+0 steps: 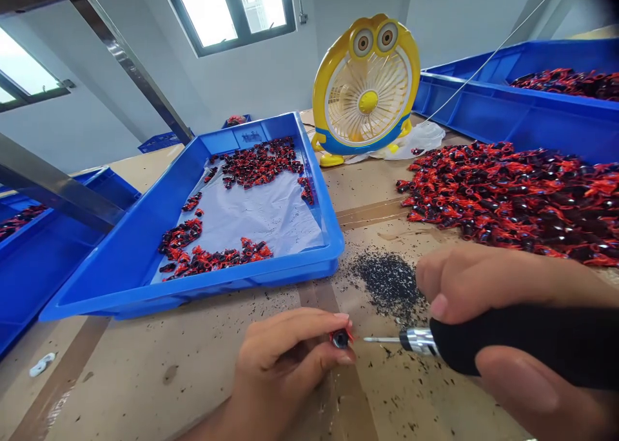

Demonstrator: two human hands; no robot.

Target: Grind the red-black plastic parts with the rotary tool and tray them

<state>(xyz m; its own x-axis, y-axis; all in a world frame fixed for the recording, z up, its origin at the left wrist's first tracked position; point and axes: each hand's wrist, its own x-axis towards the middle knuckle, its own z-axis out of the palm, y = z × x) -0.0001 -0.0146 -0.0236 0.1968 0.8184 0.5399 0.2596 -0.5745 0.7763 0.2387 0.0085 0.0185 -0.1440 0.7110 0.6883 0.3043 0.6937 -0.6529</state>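
Note:
Low in the middle of the head view, my left hand (pixel 290 357) pinches a small red and black part (pixel 340 338) between thumb and fingers, its round dark end facing the tool. At the right, my right hand (pixel 512 286) is wrapped round a black-handled screwdriver (pixel 459 341), which may be powered. The thin metal tip points left and ends a short gap from the part, not touching it. Behind the tool lies a pile of black shavings (pixel 389 280) on the brown table surface.
A blue tray (pixel 217 289) holds red and black parts on a white sheet. At the right is a large heap of similar parts (pixel 507 196), with another blue tray (pixel 483 99) behind. A yellow fan (pixel 368 102) stands at the back. A white piece (pixel 42 364) lies far left.

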